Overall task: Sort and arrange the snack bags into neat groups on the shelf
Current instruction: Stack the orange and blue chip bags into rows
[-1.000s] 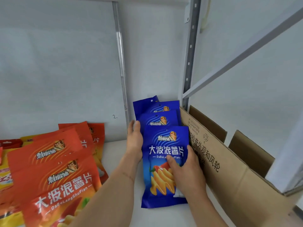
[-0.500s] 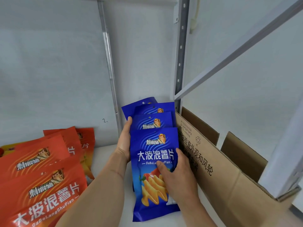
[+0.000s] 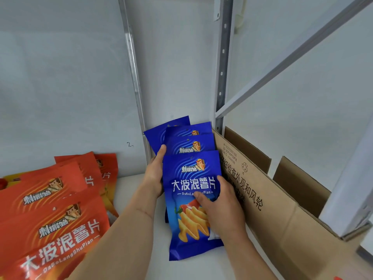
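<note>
Evidently, step in hand: squaring the blue bags (image 3: 191,178) into one overlapping row just left of the cardboard box (image 3: 268,201).
Left hand (image 3: 154,174): fingers straight, pressed flat along the row's left edge, on the side away from the box; clamped on nothing.
Right hand (image 3: 220,207): lay on the front bag's face, thumb across the print; whether the fingers curled round the box-side edge, I could not tell.
Doing it well: both sides probably needed even pressure, with the tops stepped evenly.
Edges: the box wall touched the row's right side; a metal upright (image 3: 222,77) stood behind the box's far corner.
Open room: bare shelf (image 3: 131,190) lay left of the box, between the blue row and the orange bags (image 3: 52,209).
</note>
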